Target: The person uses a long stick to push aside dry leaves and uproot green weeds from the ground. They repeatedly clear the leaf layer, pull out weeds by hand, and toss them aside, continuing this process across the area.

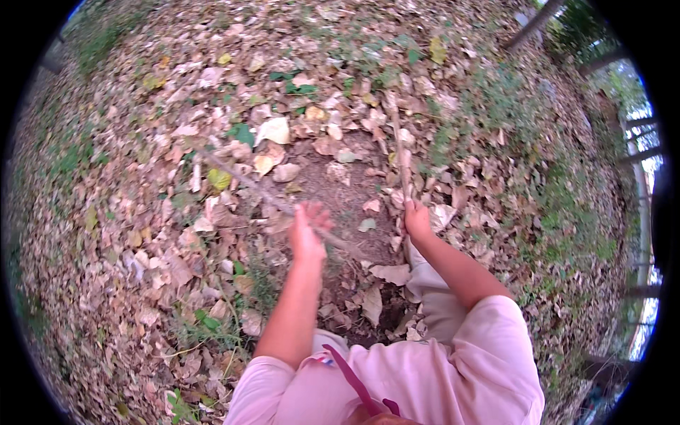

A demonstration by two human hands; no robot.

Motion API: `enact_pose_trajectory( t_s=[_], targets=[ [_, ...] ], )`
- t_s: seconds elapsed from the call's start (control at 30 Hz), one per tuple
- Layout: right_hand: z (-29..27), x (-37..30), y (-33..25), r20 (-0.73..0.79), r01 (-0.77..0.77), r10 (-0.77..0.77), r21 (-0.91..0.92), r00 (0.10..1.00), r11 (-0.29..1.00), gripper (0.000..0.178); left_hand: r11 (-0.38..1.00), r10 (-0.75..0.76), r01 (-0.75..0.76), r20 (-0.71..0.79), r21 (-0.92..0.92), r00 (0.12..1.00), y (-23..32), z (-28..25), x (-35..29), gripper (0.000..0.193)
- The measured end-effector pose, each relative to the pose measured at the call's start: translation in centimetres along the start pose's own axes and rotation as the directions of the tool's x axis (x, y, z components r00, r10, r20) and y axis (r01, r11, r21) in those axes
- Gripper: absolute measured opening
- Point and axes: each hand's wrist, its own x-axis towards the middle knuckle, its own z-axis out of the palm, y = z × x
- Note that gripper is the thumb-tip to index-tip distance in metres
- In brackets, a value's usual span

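Fingers of my left hand (309, 230) look spread apart, though they are smeared by motion. A thin stick (248, 183) slants across at this hand, from upper left to lower right, and is blurred too. Whether the palm touches it is hidden. My right hand (418, 219) is closed around the near end of another, straighter stick (401, 149), which points away from me over the leaves. Between my hands lies a patch of bare brown soil (333, 180) with a few dry leaves on it.
Dry fallen leaves (177, 269) cover the ground all around, with low green plants (209, 320) among them. Pale leaves (273, 131) lie at the far edge of the soil. Tree trunks (535, 25) stand at the upper right. My bent knees flank the near soil.
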Motion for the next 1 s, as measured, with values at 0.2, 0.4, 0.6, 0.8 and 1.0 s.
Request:
enact_pose_trajectory(
  t_s=[0.2, 0.4, 0.6, 0.8, 1.0],
  targets=[
    [-4.2, 7.9, 8.7, -0.678, -0.089, 0.243, 0.254, 0.693, 0.963, 0.022, 0.995, 0.090, -0.088, -0.054, 0.035, 0.994, 3.3, -2.2, -0.6, 0.031],
    [2.9, 6.8, 18.8, -0.603, -0.062, 0.194, 0.231, 0.774, 0.971, 0.018, 0.996, -0.010, 0.010, -0.010, 0.093, 1.000, 1.6, 0.0, -1.4, 0.030],
    [18.6, -6.9, 4.7, 0.504, 0.473, -0.306, -0.244, 0.807, 0.847, 0.033, 0.990, 0.053, -0.047, -0.044, 0.129, 0.998, 1.9, 0.5, -1.2, 0.030],
    [9.6, 4.9, -2.8, -0.043, 0.229, -0.251, -0.286, 0.967, 0.930, 0.032, 0.984, 0.149, -0.140, -0.080, 0.106, 0.986, 3.4, 0.5, -3.5, 0.028],
    [-4.7, 16.1, 10.9, -0.823, -0.022, 0.165, 0.182, 0.544, 0.983, 0.033, 0.995, 0.060, -0.056, -0.053, 0.087, 0.997, 3.0, 0.0, -5.1, 0.026]
  ],
)
